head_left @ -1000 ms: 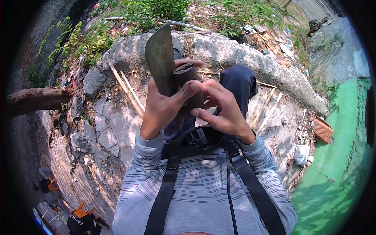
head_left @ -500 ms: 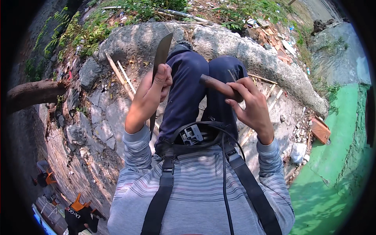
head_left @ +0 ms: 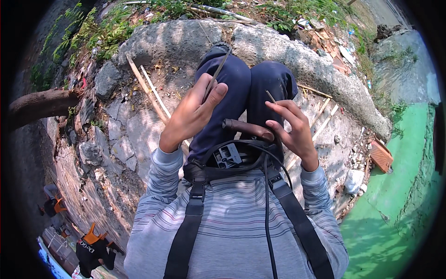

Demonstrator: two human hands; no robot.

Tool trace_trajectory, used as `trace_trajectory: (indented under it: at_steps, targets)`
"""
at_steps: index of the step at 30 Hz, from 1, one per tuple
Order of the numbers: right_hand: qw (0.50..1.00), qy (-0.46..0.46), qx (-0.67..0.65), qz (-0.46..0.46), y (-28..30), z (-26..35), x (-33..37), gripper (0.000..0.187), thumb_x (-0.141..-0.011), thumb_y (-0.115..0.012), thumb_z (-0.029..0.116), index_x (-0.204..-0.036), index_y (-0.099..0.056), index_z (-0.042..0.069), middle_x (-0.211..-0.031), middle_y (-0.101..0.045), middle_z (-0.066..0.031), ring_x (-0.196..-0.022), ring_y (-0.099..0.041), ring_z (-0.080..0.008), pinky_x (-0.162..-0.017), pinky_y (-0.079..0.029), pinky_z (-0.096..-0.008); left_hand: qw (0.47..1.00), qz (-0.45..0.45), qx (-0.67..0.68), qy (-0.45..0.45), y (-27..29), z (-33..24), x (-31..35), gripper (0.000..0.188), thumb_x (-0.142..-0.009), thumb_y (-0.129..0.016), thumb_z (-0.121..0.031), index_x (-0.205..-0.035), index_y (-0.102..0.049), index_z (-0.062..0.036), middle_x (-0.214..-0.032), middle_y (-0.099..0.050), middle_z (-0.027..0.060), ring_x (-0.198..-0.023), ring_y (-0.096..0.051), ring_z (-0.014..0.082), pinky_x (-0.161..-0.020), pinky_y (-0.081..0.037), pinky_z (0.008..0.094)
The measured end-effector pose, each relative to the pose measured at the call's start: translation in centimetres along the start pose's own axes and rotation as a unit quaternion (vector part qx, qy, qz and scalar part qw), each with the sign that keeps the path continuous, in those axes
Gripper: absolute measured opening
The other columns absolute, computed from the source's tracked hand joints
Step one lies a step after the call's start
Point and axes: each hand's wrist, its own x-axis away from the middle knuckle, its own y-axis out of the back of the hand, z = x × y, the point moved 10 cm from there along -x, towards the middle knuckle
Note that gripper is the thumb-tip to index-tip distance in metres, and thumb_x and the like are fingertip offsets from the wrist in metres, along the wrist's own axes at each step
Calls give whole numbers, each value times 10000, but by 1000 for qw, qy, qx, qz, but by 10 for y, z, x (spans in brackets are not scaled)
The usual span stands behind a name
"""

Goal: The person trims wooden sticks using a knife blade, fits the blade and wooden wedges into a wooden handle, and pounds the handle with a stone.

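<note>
A long dark metal blade [head_left: 217,72] is in my left hand [head_left: 195,107], pinched between thumb and fingers. It is turned nearly edge-on, its tip slanting up to the right. My right hand [head_left: 295,128] is partly curled above my right thigh. A brown, rounded handle-like piece [head_left: 246,129] runs from below that hand toward the left, over my lap. Its right end goes under the thumb side, where the grip is partly hidden. The tip of a thin stick [head_left: 270,96] pokes up beside the right fingertips.
An open black waist pouch [head_left: 213,162] with a pale device lies at my waist, a black cable [head_left: 267,209] beside it. Bamboo strips [head_left: 146,88] lie on cracked ground. A rough stone kerb [head_left: 278,44] curves ahead. Other people [head_left: 93,253] are at lower left.
The blade has turned from broadside to edge-on as my left hand rolled over and shifted right. The brown piece has dropped lower and lies more level.
</note>
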Motion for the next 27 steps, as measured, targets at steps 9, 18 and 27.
trace_trajectory:
  at_steps: [9,18,27]
  targets:
    - [929,-106,-330,-131,15,-10,-26,149,-1010,-589,-40,-1153,-556,-13,-1078,-741,-178,-986,-751,-233,-831,-604,-301,992,63,100,42,-13,-28,-3,292,-1078,-583,-303,-1055,-572,-13,-868,-568,62,-812,-490,143,-776,-447,322]
    - [877,-83,-454,-131,20,26,-57,267,-1057,-523,6,-1236,-325,22,-1195,-693,-274,-1108,-716,-304,-947,-593,-349,990,92,105,-36,0,-88,5,197,-1002,-687,-189,-1060,-675,-1,-1032,-599,62,-999,-582,161,-872,-485,312]
    - [864,-87,-489,-88,20,61,-65,324,-1051,-521,-3,-1280,-298,50,-1215,-674,-235,-1112,-702,-253,-964,-606,-379,981,14,70,-179,14,-119,-7,148,-920,-755,-69,-1056,-744,-13,-1233,-688,159,-1221,-611,246,-1022,-480,406]
